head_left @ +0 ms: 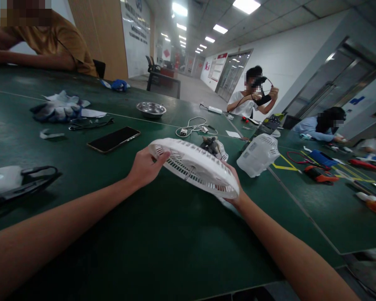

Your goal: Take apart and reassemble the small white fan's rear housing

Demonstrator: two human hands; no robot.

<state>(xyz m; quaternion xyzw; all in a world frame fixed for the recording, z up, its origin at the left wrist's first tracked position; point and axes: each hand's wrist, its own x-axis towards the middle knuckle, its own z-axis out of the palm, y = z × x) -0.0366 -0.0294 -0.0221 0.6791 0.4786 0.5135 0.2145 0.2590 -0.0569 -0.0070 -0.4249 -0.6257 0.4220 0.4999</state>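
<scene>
Between my two hands a round white fan grille (203,161) is held up off the green table, tilted, with a thin metal shaft sticking out at its middle. My left hand (147,167) grips its left rim, thumb on the near side. Around the right rim my right hand (235,182) is closed, its fingers mostly hidden behind the grille. Just beyond the grille lies a small motor assembly (214,146), partly covered by it. A translucent white plastic housing (258,154) stands to the right of my right hand.
On the green table (163,242) are a phone (114,139), a metal bowl (151,109), a white cable (196,127), gloves (61,106), a white device (4,184) and an orange multimeter (320,174). Several people sit around it, one holding a dark device (263,98).
</scene>
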